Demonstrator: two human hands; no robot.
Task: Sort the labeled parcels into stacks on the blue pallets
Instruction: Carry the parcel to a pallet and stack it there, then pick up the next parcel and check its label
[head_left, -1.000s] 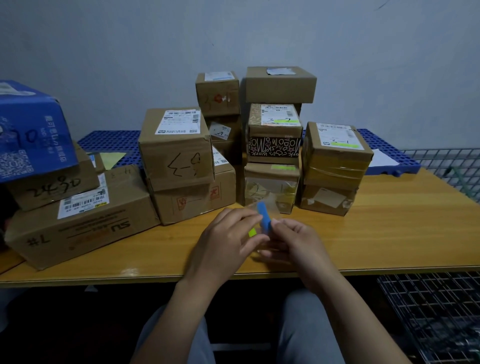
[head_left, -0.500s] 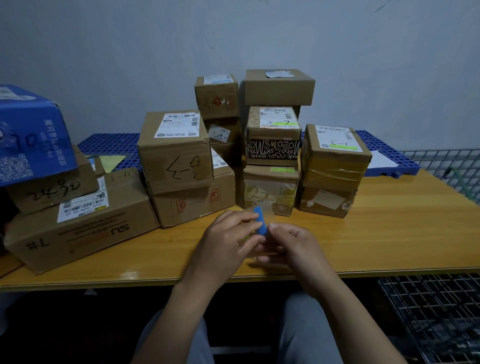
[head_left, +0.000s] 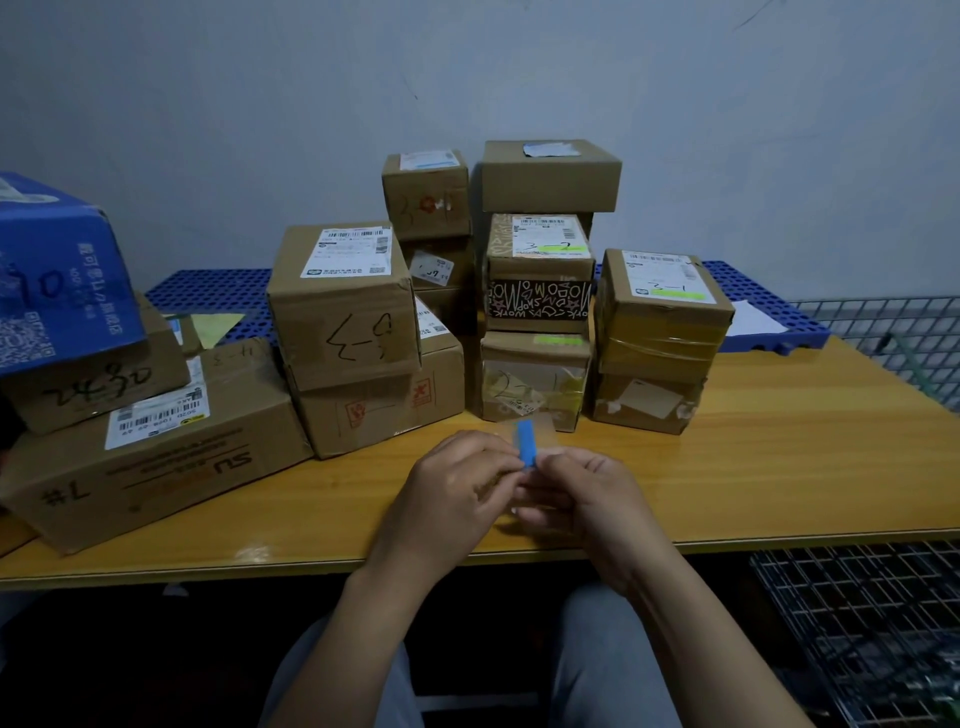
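Observation:
My left hand (head_left: 457, 493) and my right hand (head_left: 582, 493) meet above the front of the wooden table (head_left: 779, 467). Together they pinch a small clear sheet with a blue sticker strip (head_left: 525, 449) standing upright between the fingertips. Behind them stand several brown labeled parcels: a box marked with handwriting (head_left: 343, 306) on a lower box (head_left: 384, 405), a middle stack (head_left: 537, 322) with a patterned black band, and a taped stack (head_left: 660, 338) on the right. The blue pallets (head_left: 218, 291) lie along the wall behind the parcels.
At the left, a blue carton (head_left: 57, 275) rests on a brown box, which sits on a long box marked "#7" (head_left: 150, 447). A white paper (head_left: 753, 317) lies on the right pallet end. Wire mesh racks (head_left: 872, 623) stand at the right, below the table edge.
The blue strip has tipped more upright and risen slightly between my fingertips. Both hands stay in the same place over the table front.

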